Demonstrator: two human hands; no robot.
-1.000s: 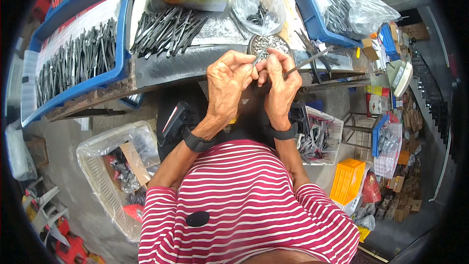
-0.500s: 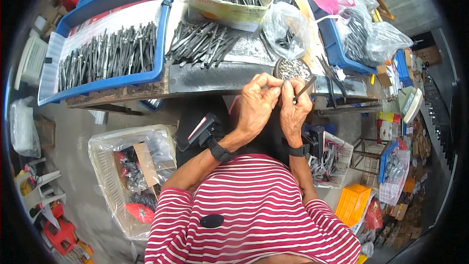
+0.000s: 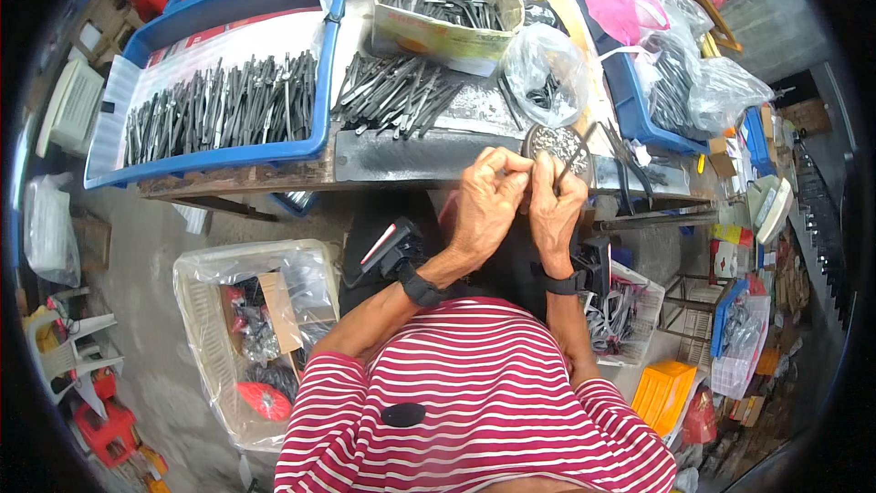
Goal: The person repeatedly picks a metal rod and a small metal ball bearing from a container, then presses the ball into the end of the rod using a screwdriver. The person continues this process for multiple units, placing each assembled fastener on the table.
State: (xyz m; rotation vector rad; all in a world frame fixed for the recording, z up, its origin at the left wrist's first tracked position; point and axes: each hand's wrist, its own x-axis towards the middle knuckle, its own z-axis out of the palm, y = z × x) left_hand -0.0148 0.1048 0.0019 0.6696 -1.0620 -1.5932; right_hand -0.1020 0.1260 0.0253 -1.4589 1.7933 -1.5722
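Note:
My right hand [image 3: 556, 212] is closed around a thin dark metal rod [image 3: 577, 152], which slants up and to the right past the fingers. Pinched fingertips on my left hand [image 3: 489, 201] meet my right fingers at the rod's lower end. Whatever sits between the left fingertips is too small to make out. Just beyond the hands, at the bench edge, stands a round dish filled with small shiny metal pieces [image 3: 550, 138]. A loose pile of similar dark rods [image 3: 397, 96] lies on the bench to the left. Black-handled pliers [image 3: 624, 169] are right of the dish.
A blue tray [image 3: 321, 128] of upright-packed rods covers the bench's left. Behind are a cardboard box [image 3: 443, 46] of rods and a clear plastic bag [image 3: 546, 64]. Another blue tray [image 3: 659, 134] holds bagged parts. Below, a plastic-lined crate [image 3: 196, 310] stands left, a white crate [image 3: 646, 310] right.
The view has shifted slightly, moving the bench rightward in the picture. The rod in my right hand now stands steeper. Both hands remain together in front of the dish.

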